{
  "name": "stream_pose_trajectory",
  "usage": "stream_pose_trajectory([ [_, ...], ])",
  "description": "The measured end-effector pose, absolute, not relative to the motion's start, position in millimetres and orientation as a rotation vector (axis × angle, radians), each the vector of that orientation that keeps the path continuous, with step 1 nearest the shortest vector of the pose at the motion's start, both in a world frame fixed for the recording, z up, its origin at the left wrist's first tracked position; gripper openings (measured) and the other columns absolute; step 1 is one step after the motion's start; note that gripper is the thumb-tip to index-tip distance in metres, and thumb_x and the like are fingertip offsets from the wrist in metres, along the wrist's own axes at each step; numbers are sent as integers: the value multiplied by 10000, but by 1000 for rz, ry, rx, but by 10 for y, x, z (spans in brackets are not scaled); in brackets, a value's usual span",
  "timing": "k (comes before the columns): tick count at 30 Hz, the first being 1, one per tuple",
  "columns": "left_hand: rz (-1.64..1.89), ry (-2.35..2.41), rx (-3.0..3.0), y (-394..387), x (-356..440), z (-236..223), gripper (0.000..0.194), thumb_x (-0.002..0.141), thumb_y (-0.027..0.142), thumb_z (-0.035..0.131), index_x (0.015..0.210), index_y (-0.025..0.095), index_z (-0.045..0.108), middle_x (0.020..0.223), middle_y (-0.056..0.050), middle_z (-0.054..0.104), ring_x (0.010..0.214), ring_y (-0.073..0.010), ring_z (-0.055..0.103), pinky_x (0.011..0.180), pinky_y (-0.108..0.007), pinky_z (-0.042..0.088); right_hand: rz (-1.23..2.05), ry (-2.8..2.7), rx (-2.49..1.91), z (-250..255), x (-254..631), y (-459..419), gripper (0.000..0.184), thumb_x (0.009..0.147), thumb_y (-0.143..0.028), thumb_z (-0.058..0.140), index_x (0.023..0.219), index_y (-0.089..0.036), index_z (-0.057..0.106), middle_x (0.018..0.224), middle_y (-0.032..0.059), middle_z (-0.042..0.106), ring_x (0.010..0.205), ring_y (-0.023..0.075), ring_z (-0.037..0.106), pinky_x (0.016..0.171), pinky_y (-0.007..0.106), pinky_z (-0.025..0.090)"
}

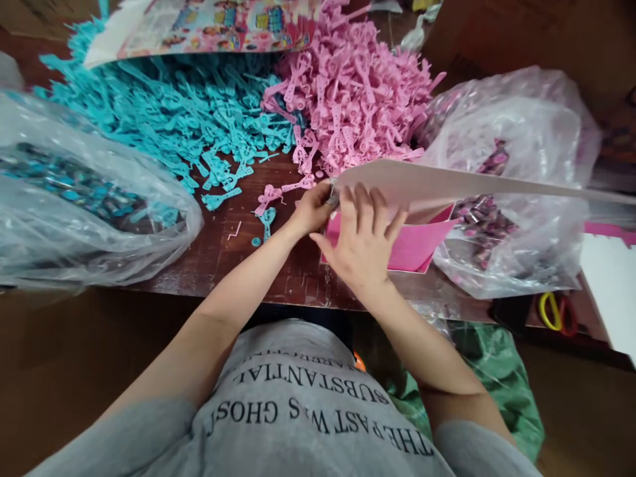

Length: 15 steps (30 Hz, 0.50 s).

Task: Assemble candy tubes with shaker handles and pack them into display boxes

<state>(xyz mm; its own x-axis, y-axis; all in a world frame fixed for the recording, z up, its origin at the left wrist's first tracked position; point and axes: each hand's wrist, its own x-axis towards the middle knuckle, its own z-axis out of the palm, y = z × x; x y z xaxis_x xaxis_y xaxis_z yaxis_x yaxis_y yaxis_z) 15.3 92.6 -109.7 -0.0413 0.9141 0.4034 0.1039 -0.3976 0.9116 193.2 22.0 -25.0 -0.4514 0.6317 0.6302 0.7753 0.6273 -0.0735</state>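
Observation:
A cardboard box (420, 245) with pink side panels lies partly folded at the table's front edge. Its long pale panel (447, 180) stands up and stretches away to the right. At the left corner of that panel, my left hand (314, 207) is closed on the board, its fingertips partly hidden. My right hand (365, 235) lies flat against the box with fingers spread and thumb out to the left. Just left of the hands are a few loose pink clip-shaped plastic pieces (269, 197) and a turquoise one (267, 222).
Heaps of turquoise plastic pieces (149, 106) and pink ones (352, 99) cover the back, with a printed card sheet (223, 26) on top. Clear bags of small wrapped items stand left (163, 179) and right (536, 146). Yellow-handled scissors (549, 311) lie at right.

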Motion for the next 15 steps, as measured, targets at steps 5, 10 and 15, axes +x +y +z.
stream_pose_trajectory([
  [5,1500,1309,1594,724,27,-1026,237,1040,401,558,1006,186,652,958,-66,734,927,-214,680,946,-396,572,-231,-2317,-1353,-410,1606,295,683,1001,-419,549,1618,-146,446,1479,201,629,1422,425,504,1259,802,175],
  [10,1432,1338,1715,613,-171,-990,215,1037,368,538,989,191,650,920,-64,712,910,-227,680,959,-425,569,-155,-2434,-1228,-356,1528,278,682,1008,-405,537,1618,-114,446,1479,210,612,1424,406,502,1293,772,160],
  [15,1602,1466,1637,299,-387,-863,406,1072,571,505,1193,215,658,1186,-116,728,1233,-275,675,1149,-480,520,-145,-2418,-780,-143,2031,457,663,1044,-584,526,1589,-211,470,1570,168,535,1494,382,459,1282,681,306],
])
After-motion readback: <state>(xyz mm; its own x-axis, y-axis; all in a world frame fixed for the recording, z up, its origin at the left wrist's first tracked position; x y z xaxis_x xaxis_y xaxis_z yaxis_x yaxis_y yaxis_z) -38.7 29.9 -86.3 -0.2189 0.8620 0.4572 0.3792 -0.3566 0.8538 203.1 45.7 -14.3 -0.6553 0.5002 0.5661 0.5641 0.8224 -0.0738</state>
